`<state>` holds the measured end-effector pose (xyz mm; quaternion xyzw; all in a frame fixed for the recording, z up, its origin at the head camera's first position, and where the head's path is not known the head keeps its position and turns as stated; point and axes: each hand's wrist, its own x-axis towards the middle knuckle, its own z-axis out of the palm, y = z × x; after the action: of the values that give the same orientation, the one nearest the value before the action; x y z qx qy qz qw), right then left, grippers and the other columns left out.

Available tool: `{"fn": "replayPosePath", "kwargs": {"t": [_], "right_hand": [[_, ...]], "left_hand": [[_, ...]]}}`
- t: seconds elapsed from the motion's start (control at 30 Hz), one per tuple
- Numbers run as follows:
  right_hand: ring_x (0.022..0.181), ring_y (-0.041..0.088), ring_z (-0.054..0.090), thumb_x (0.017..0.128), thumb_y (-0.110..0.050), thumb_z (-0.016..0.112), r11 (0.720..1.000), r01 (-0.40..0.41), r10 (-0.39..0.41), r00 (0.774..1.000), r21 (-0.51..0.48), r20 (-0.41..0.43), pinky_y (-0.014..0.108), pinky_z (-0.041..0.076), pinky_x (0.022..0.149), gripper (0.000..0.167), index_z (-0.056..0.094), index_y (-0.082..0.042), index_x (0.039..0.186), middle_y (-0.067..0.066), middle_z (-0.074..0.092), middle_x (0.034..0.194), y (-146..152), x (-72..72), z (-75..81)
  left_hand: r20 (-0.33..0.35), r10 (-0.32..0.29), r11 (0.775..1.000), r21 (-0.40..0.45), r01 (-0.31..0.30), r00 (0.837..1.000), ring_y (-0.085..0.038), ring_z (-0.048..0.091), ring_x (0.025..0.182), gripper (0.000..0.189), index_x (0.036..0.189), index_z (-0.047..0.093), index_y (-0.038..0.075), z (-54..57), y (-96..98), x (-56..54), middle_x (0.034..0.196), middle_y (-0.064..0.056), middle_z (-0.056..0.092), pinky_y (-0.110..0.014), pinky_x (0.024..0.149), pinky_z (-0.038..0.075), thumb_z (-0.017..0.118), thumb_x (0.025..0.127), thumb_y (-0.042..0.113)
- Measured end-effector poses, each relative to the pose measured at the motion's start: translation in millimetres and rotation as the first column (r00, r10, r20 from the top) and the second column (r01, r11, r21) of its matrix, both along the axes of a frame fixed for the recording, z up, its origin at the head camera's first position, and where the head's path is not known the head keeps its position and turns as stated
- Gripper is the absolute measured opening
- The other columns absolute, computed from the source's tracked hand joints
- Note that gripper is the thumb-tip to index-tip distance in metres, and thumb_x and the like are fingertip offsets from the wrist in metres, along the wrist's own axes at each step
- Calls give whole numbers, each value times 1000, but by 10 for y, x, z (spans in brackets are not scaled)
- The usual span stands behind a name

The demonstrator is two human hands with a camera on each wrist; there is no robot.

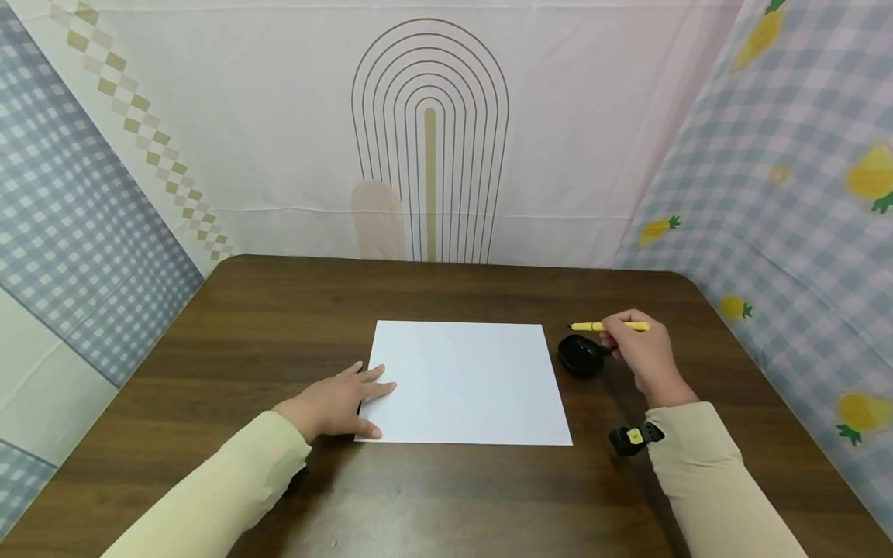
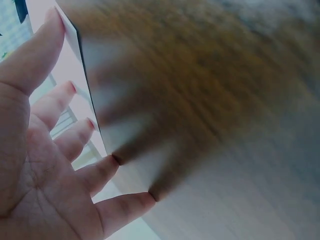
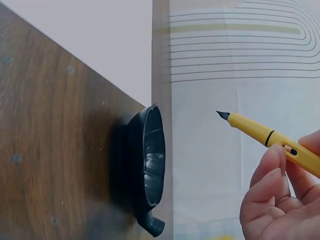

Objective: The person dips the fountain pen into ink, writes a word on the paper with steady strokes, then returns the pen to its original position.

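Note:
A sheet of white paper [image 1: 467, 384] lies on the brown table. My left hand [image 1: 338, 403] rests at the paper's left edge, fingers spread, with some fingertips on the sheet and others on the wood. Right of the paper, my right hand [image 1: 642, 353] pinches a yellow fountain pen [image 1: 589, 326], held above the table. Its dark nib [image 3: 223, 115] points left and touches nothing. Just below the pen sits a small black dish [image 1: 580, 355] with a short stub handle or spout [image 3: 151, 225]. The right wrist view shows its hollow side, but any contents cannot be made out.
The wooden table [image 1: 432, 496] has rounded far corners. Behind it hangs a white cloth [image 1: 279, 116] with an arch pattern. Blue checked cloth [image 1: 802, 194] with fruit prints hangs on the right, and more checked cloth [image 1: 84, 194] on the left.

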<state>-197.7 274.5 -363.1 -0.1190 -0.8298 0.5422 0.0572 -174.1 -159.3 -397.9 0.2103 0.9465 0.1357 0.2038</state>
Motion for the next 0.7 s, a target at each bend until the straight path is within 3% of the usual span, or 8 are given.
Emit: {"fn": "replayPosePath", "kwargs": {"t": [0.4,0.7], "right_hand": [[68,5,62,95,-25,56,996,28,-30,999,-88,-24,22,50,62,21,58,-4,96,-12,64,71,-147,-10,74],[68,4,60,96,-27,55,992,9,-11,1000,-125,-11,22,49,63,22,57,-5,98,-12,63,72,-278,-30,101]], "left_hand": [[6,4,1000,15,-4,1000,-37,17,146,75,144,48,21,46,17,27,158,-5,27,-59,105,32,78,78,40],[-7,3,1000,24,-3,1000,-38,16,146,74,144,48,21,3,15,5,158,-5,27,-57,106,32,79,78,38]]}}
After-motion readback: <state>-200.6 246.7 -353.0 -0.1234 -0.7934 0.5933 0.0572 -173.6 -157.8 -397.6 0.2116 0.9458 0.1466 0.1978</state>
